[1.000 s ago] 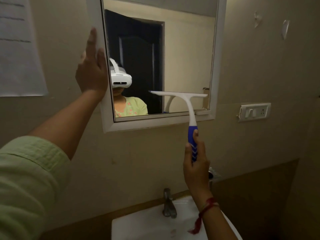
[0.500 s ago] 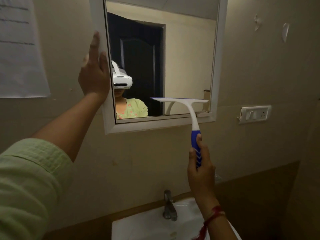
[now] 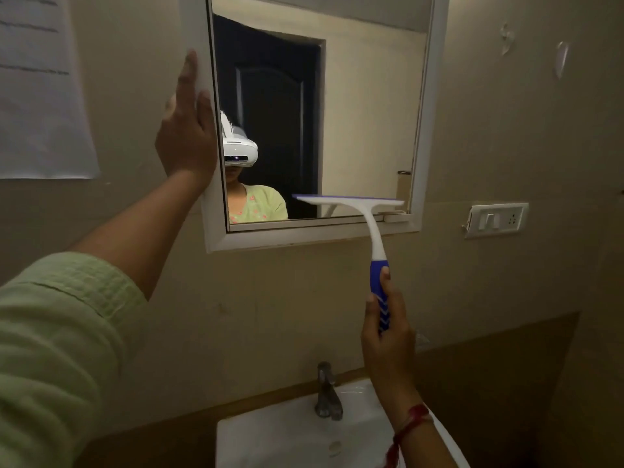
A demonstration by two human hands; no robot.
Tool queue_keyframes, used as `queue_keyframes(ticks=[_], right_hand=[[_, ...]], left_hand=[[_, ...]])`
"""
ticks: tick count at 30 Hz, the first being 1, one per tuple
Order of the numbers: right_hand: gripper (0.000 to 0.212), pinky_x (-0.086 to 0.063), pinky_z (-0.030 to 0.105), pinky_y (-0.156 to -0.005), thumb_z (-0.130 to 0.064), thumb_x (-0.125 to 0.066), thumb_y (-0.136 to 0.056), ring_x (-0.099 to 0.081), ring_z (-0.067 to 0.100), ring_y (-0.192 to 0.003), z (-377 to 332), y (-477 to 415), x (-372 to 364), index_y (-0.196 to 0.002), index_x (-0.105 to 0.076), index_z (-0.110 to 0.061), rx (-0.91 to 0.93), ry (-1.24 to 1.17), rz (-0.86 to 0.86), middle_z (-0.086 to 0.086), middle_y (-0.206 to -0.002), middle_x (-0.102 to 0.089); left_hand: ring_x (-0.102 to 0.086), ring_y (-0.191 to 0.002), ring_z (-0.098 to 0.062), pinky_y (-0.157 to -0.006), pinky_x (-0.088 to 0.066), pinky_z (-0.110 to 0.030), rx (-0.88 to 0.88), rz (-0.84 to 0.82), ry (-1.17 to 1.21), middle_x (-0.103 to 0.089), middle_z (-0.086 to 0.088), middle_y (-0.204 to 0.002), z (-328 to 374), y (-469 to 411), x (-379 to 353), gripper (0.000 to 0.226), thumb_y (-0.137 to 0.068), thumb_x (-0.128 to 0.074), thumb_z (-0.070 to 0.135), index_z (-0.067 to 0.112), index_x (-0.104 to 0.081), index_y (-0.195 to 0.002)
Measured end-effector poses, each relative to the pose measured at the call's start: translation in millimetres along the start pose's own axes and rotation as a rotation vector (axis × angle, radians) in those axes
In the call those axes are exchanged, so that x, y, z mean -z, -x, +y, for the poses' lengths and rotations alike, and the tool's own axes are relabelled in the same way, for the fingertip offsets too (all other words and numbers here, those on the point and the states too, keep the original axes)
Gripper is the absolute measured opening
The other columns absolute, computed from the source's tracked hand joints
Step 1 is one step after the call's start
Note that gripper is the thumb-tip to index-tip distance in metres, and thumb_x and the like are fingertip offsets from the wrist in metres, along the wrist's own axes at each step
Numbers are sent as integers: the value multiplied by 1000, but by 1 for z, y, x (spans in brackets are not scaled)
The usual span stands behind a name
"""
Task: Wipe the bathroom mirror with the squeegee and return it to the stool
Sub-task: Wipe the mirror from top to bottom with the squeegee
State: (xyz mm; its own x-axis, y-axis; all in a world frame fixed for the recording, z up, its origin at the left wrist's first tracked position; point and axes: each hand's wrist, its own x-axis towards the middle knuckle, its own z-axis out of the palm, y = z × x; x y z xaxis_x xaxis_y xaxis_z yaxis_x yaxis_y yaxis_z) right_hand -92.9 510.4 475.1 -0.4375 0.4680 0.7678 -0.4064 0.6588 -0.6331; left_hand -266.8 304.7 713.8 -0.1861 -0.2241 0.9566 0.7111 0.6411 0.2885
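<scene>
A sheet of paper (image 3: 40,96) hangs on the wall at far left, its print too blurred to read. Below it a pale green sleeve (image 3: 50,349) fills the near left corner, and the bare forearm reaches up and away to the mirror (image 3: 364,113). The left hand (image 3: 187,130) lies flat on the left side of the white frame (image 3: 216,239), fingers straight and pointing up, curled round nothing.

The glass reflects a dark door and a person in a green top wearing a white headset. Against the lower right part of the glass, just above the bottom frame, sits the squeegee (image 3: 374,231). Its blade is level, and its white neck slopes down and to the right, crossing the frame to a blue handle. The right hand (image 3: 388,339) grips that handle from below, fingers wrapped round it and thumb up along its side. A red thread (image 3: 410,420) circles the wrist.

Under the mirror a metal tap (image 3: 327,393) stands at the back of a white sink (image 3: 287,440). To the right of the mirror a white switch plate (image 3: 496,218) is fixed to the wall, with two small hooks (image 3: 560,59) higher up.
</scene>
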Motion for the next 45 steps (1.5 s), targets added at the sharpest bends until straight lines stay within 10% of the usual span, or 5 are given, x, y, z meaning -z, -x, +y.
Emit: queue_keyframes(ticks=[5, 11, 16, 25, 45], right_hand=[[43, -50, 9, -53, -45, -38, -89, -58, -4, -72, -12, -20, -4, -131, -28, -47, 37, -48, 9, -20, -89, -52], [45, -54, 19, -60, -44, -38, -87, -60, 8, -77, 12, 17, 1, -129, -27, -57, 0, -9, -32, 4, -108, -59], [43, -50, 9, -56, -46, -38, -86, -59, -1, -72, 14, 14, 7, -126, -28, -60, 30, -21, -45, -5, -97, -57], [40, -45, 6, -48, -34, -42, -92, -57, -2, -61, -23, -59, 10, -131, -36, -35, 137, -168, 94, -31, -96, -56], [43, -50, 16, -69, -22, -41, -98, -52, 2, -75, -128, -278, 36, -139, -32, -13, 498, -40, 187, 13, -119, -54]], left_hand=[[-47, -68, 5, -58, -28, -5, 16, -20, 6, -55, -7, -130, -1, -1, 0, 45, -100, -27, 40, 30, -26, -144], [-58, -98, -27, -75, -42, -29, 18, -5, 1, -52, -2, -135, 1, 0, 2, 44, -100, -27, 40, 32, -26, -143], [-36, -60, 9, -60, -32, -15, 26, -19, 8, -55, -7, -130, 1, -1, 1, 44, -100, -27, 39, 31, -26, -144], [-57, -78, -25, -66, -37, -23, 10, -18, 22, -55, -10, -130, 3, 0, 4, 44, -100, -28, 38, 31, -25, -144], [-60, -78, -43, -63, -46, -41, -25, -39, 63, -56, -19, -125, 5, 4, 11, 42, -100, -31, 34, 33, -28, -142]])
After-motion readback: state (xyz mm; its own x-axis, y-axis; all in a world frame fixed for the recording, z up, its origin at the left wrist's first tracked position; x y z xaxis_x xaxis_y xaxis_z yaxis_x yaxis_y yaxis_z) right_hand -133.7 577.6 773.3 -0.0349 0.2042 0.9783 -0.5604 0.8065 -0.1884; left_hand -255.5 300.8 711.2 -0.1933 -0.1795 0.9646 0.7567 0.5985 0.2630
